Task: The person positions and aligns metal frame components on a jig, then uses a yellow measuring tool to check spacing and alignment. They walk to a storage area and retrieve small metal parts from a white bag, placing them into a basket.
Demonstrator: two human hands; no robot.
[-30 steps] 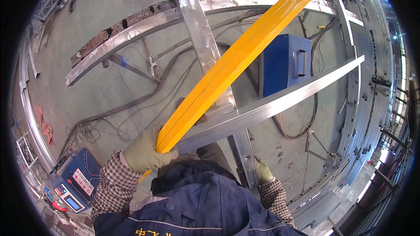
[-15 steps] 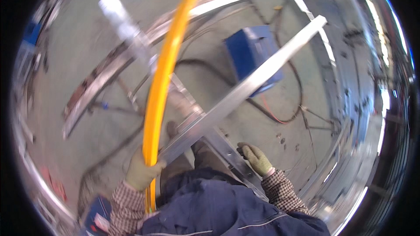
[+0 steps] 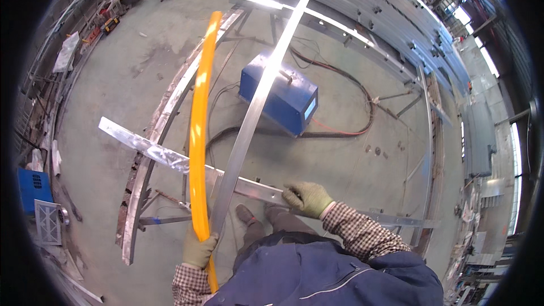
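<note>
Navy jacket [image 3: 317,275]: fills the lower edge, checked sleeves [image 3: 362,232] reaching out at both sides.
Left hand [image 3: 199,251]: gloved, wrapped around the yellow bar [image 3: 202,124] close to its near end; a short tail of the bar shows below the fist.
Yellow bar's place: left of centre, ahead of the left hand, crossing in view over the crossbar [image 3: 258,190].
Yellow bar's axis: long and slim, running from the body outward, almost straight up the view; the far tip leans slightly right and points toward the far rail [image 3: 351,28]. I cannot tell whether it lies level.
Right hand [image 3: 311,199]: gloved, fingers curled, at the crossbar right of the body; whether it pinches the metal or only rests there, I cannot tell.
Crossbar: runs sideways in front of the body, its left end higher in view than its right.
Silver bar [image 3: 258,102]: near end just beside the left hand; it crosses over the crossbar and slants up to the right.
Left rail [image 3: 175,99]: bright metal with a rusty edge, left of the yellow bar.
Blue box [image 3: 277,93]: on the floor [image 3: 334,102], partly behind the silver bar, a small lit screen on its right end.
Cable [image 3: 334,134]: dark, looping around the box's right side.
Far rail: slants down to the right beyond the box.
Grey beams [image 3: 396,17]: laid side by side behind it.
</note>
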